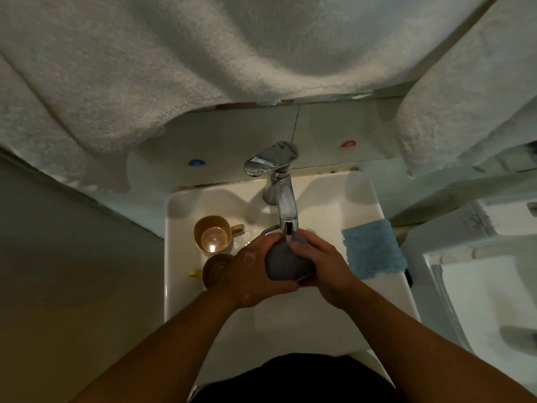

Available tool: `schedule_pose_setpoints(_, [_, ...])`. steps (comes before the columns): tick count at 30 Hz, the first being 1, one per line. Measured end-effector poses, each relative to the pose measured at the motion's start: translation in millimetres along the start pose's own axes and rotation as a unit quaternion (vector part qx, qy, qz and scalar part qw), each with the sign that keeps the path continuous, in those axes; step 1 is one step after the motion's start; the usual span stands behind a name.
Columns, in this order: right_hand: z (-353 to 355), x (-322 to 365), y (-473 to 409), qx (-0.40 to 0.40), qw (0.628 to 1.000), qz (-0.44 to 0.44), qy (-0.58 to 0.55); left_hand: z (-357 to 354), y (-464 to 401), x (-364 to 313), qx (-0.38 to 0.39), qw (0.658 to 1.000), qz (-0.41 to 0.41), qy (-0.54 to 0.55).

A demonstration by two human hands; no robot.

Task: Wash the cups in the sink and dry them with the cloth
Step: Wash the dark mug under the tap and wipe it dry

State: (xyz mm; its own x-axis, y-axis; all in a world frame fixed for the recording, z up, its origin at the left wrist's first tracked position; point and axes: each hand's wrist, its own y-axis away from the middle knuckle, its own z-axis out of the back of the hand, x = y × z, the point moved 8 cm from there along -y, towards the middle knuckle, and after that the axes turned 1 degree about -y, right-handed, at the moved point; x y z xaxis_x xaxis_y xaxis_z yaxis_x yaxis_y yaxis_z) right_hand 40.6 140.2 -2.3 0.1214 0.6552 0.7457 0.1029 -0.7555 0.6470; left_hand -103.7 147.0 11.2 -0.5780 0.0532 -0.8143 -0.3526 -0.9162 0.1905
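At the frame's centre, under the tap [283, 196], my left hand [255, 271] and right hand [325, 266] curl their fingers round the grey cup [283, 261]. I should turn it slowly, rubbing everywhere, gripping firmly since it's probably slippery.

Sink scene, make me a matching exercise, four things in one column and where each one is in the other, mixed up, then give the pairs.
Things:
1. grey cup
2. upright gold cup
3. blue cloth
4. white towel

Places:
A. on the sink's right rim
B. hanging above the sink
C. on the sink's left rim, nearer the wall
D. held in both hands under the tap

Pairs: 1-D, 2-C, 3-A, 4-B
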Motion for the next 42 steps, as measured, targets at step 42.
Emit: schedule_pose_setpoints(42, [16, 2, -19, -0.103, 0.976, 0.003, 0.193, -11, 3, 28, -0.083, 0.967, 0.163, 0.177])
